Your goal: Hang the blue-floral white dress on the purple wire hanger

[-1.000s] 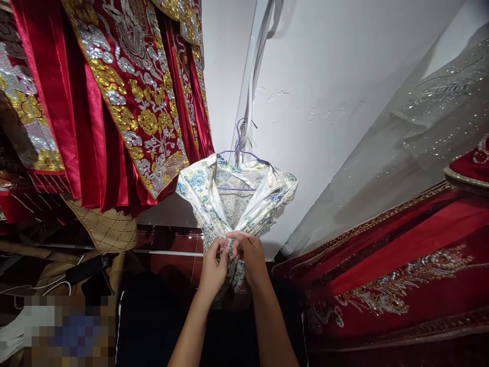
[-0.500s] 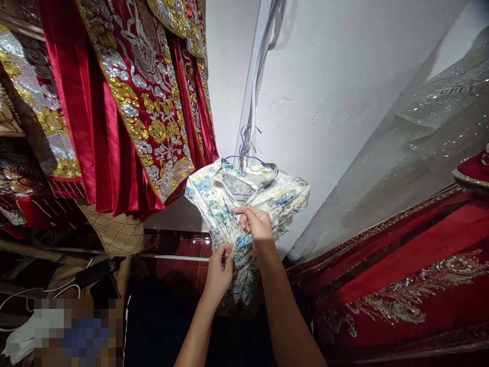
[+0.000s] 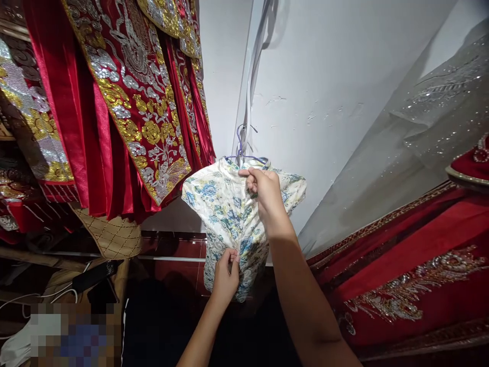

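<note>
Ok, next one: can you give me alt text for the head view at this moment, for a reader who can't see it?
A person's right hand pinches the collar of a white floral garment on a purple wire hanger, while the left hand grips the fabric lower down. Red robes embroidered in gold and silver hang to the left, against a white wall.

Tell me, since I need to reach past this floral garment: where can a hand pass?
Free: the white wall between the floral garment and the grey sequinned fabric. Crowded: left, red embroidered robes overhang it; the right hand pinches its collar, the left hand its front.
</note>
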`<state>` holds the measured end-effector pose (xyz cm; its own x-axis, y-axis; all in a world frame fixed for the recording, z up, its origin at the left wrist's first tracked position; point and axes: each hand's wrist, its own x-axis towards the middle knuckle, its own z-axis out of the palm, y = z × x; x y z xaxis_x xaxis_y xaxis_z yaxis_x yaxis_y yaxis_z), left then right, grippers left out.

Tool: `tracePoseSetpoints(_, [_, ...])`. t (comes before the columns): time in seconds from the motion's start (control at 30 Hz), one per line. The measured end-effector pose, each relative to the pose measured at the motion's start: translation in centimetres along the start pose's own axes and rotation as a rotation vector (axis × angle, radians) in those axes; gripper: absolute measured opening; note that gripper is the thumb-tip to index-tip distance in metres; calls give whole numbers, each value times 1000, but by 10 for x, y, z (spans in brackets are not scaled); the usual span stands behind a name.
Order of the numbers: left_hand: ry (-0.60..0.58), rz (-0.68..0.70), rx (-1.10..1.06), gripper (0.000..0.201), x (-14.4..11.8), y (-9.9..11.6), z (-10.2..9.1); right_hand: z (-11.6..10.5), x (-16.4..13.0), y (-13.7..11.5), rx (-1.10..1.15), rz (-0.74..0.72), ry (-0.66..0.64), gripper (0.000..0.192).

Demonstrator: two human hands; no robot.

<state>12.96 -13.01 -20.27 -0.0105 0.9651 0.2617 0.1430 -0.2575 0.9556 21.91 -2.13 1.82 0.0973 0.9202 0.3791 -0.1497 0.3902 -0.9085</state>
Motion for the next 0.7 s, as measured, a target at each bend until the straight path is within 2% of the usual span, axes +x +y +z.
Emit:
tracePoseSetpoints(0.1, [-6, -21, -21, 23, 1, -3, 2, 0, -3, -6, -37, -38, -46, 24])
tracePoseSetpoints(0.2, [-21, 65, -27, 23, 18, 12, -4, -4, -12, -8, -90, -119, -39, 24])
tracePoseSetpoints(0.3, [29, 226, -46, 23, 52, 53, -20, -10, -22, -10, -129, -174, -21, 23])
tracePoseSetpoints(0.43, [148, 530, -23, 37, 106, 128, -44, -12, -31, -18, -180, -190, -64, 22])
tracePoseSetpoints(0.5, [120, 627, 58, 35, 128, 159, -54, -12, -32, -22, -188, -198, -80, 21])
tracePoseSetpoints(0.6, [31, 709, 238, 19, 146, 187, -61, -12, -26, -23, -189, -214, -82, 20])
tracePoseSetpoints(0.7, [59, 739, 354, 16, 149, 196, -63, -13, -14, -8, -220, -200, -89, 19])
